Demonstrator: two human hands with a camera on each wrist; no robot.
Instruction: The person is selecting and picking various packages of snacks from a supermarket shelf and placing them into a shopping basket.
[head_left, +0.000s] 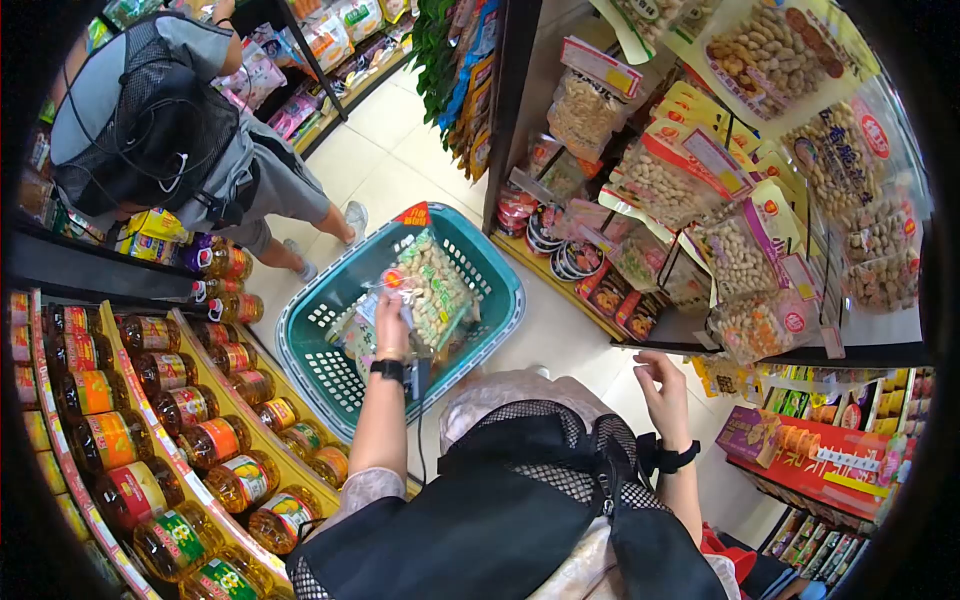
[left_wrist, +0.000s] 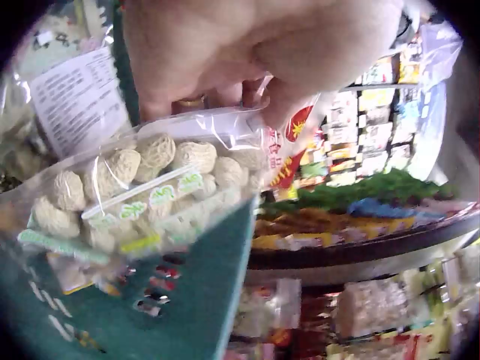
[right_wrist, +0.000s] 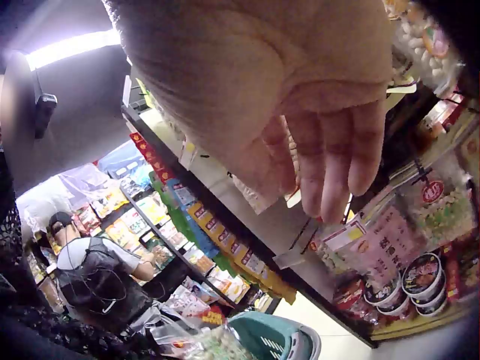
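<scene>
My left hand [head_left: 392, 330] pinches the top edge of a clear bag of unshelled peanuts [head_left: 437, 290] with green print. The bag hangs within the teal plastic basket [head_left: 308, 335], slanting across its opening. In the left wrist view, my fingers curl over the upper edge of the peanut bag [left_wrist: 150, 180], beside a red logo. Another clear package with a white label [left_wrist: 79, 105] lies behind it. My right hand [head_left: 665, 390] is raised by the snack rack, its fingers loosely bent around nothing. In the right wrist view, that hand [right_wrist: 300, 97] shows its palm and hanging fingers.
Rows of oil bottles [head_left: 215, 440] line the stepped shelf on the left. On the right, bagged peanuts [head_left: 740, 255] hang from a rack above stacked tubs [head_left: 560, 232]. A person with a backpack [head_left: 150, 120] stands beyond the basket. A red box display [head_left: 810, 460] stands at lower right.
</scene>
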